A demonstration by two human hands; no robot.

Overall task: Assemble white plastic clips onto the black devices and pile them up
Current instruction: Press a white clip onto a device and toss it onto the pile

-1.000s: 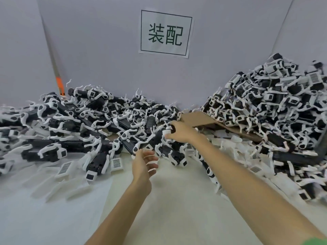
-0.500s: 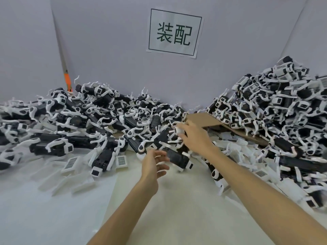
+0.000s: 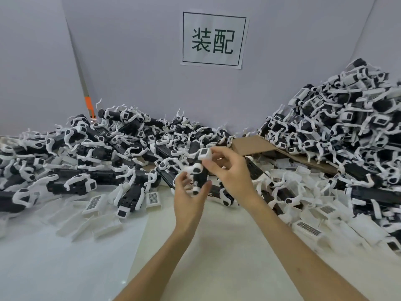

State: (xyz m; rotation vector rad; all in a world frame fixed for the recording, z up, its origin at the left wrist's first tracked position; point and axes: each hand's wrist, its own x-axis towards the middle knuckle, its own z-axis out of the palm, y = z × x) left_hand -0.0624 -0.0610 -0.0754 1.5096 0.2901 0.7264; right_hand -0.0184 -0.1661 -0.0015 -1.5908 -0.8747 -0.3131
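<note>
at frame centre, above the table [image 3: 217, 253], the left hand [image 3: 188, 197] cradles the lower end of a black device [image 3: 200, 178], fingers [image 3: 180, 181] curled round it. the right hand [image 3: 231, 173], wrist bent, pinches the white clip [image 3: 205, 154] on its top end. likely seating the clip; next, press it home, then pile it.

Matt black plastic devices [image 3: 200, 177] w/ white plastic clips [image 3: 205, 153]; brown cardboard sheet [image 3: 251, 145]; paper sign [image 3: 213, 40].
</note>
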